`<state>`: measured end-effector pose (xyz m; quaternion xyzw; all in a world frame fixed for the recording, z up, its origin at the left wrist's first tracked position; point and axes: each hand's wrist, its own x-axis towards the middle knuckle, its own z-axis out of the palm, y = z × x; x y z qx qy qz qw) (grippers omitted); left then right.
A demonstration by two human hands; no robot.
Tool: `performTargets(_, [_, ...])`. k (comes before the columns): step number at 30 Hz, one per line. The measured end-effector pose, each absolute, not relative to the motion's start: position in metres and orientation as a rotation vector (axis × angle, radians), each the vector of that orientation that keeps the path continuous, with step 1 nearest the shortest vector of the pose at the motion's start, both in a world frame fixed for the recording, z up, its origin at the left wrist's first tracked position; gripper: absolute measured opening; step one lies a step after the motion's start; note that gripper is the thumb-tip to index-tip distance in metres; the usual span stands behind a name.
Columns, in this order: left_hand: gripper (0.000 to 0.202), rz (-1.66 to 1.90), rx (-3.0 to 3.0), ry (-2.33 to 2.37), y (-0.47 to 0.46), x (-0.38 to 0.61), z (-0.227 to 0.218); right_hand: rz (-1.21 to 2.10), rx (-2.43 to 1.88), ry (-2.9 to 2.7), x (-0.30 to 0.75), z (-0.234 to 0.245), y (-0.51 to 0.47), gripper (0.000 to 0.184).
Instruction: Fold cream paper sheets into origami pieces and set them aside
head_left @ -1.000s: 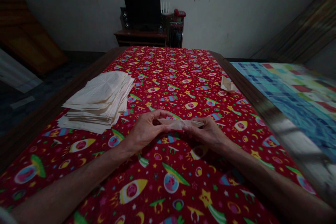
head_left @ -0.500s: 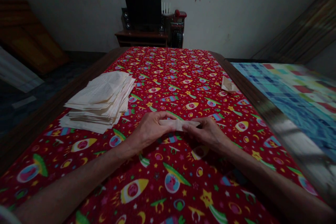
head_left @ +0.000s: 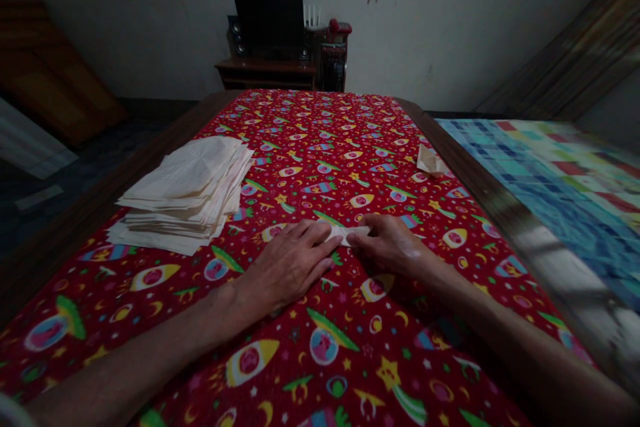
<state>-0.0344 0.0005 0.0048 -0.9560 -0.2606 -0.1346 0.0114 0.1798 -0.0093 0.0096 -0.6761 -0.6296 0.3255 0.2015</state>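
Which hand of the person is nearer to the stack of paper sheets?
Left. The left hand lies to the right of the stack and nearer the person, on the folded paper. The right hand is farther right, at that paper's right end.

Head view: from the wearer's head, over the near part of the table, looking forward and down.
Forearms [head_left: 170, 340]: closest to the lens, running in from the lower corners.
Left hand [head_left: 289, 261] and right hand [head_left: 394, 244]: close up, just below mid-frame, seen from above and behind.
Rocket-print tablecloth [head_left: 325, 147]: viewed lengthwise, narrowing toward the far end.
Flat-screen monitor [head_left: 269, 21]: well apart from the lens, front-on, near the top edge, against the wall [head_left: 440, 7].
Side edges: checked bedding [head_left: 545, 173] right; dim left, probably a wooden cabinet [head_left: 55, 67].
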Motion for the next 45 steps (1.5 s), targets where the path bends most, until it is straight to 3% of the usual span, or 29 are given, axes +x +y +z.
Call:
performTargets(5, [0.036, -0.287, -2.944, -0.857, 0.001, -0.035, 0.005, 0.175, -1.817, -2.107, 0.185, 0.014, -0.024, 0.033])
performTargets(9, [0.036, -0.256, -2.958, -0.845, 0.001, -0.035, 0.008, -0.214, -1.683, -2.387, 0.184, 0.018, -0.040, 0.028])
performTargets(21, [0.031, -0.260, -2.990, -0.754, 0.003, -0.047, 0.010, -0.239, -1.537, -2.707, 0.188, 0.009, -0.044, 0.036])
performTargets(31, [0.030, -0.544, -2.865, -0.658, -0.001, -0.052, 0.004, -0.229, -1.610, -2.712, 0.187, 0.012, -0.049, 0.026])
performTargets(36, [0.038, -0.421, -2.879, -0.712, 0.000, -0.048, 0.004, -0.198, -1.531, -2.682, 0.184, 0.007, -0.048, 0.035])
performTargets(45, [0.037, -0.396, -2.864, -0.770, 0.000, -0.052, 0.006, -0.170, -1.549, -2.653, 0.185, 0.008, -0.047, 0.031])
